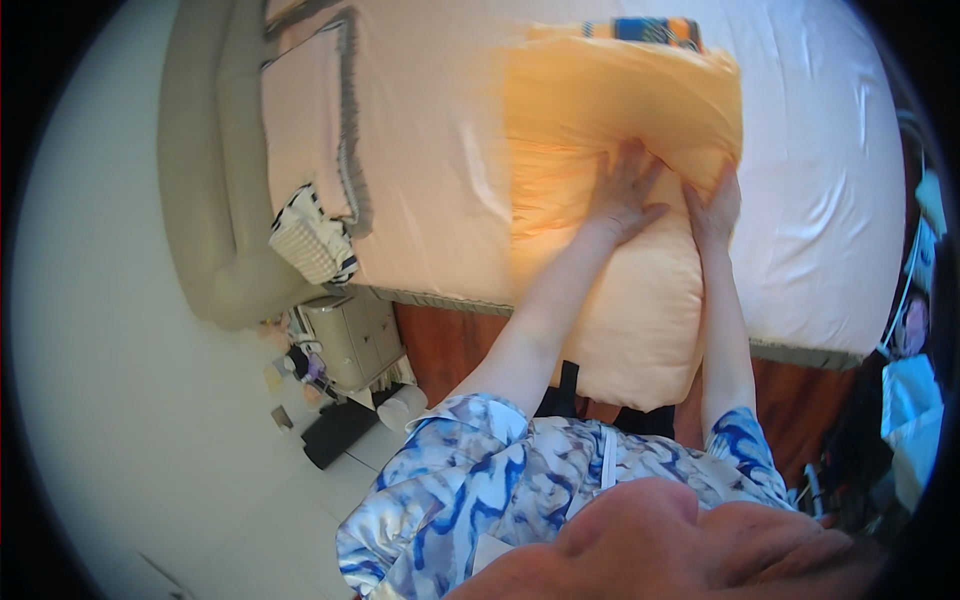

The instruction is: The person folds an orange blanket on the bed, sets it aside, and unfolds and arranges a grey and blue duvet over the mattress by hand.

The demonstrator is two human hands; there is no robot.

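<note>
A puffy peach-orange quilt [640, 310], folded into a thick long pad, lies on the bed and hangs over its near edge toward me. My left hand [625, 200] rests flat on top of it, fingers spread, near a crease where the far part folds over. At the quilt's right edge is my right hand [714, 208], thumb and fingers apart, touching the side by the same fold. Neither hand appears to grip the cloth. Beyond the quilt's far end sits a blue and orange patterned folded cloth [655, 33].
The bed [430, 200] has a pale pink sheet and a beige padded headboard [215, 240] at left. A ruffled pillow [308, 120] and a striped cloth [312, 238] lie near it. A small cabinet [350, 340] stands by the headboard. Light blue bags [912, 400] are at far right.
</note>
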